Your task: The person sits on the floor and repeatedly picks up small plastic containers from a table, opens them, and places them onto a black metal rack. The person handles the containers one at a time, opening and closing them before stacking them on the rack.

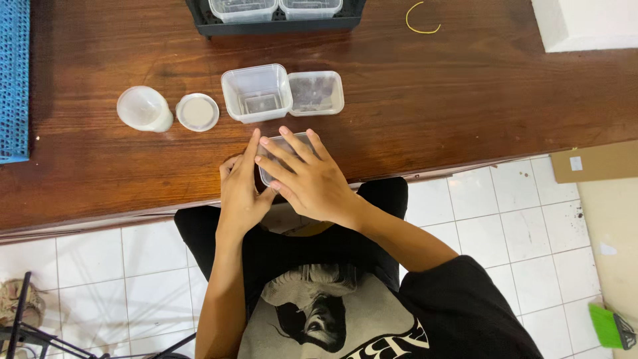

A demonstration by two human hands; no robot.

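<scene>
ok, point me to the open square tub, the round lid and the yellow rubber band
open square tub (256,93): head view, on its clear bottom.
round lid (197,112): head view, on the middle of its flat top.
yellow rubber band (421,30): head view, on the lower curve of the loop.

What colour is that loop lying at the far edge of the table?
Yellow: the loop, seen in the head view.

Head view (single), straight down.

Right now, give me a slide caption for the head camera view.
Both hands, left and right, press a clear lidded container on a wooden table.
</scene>
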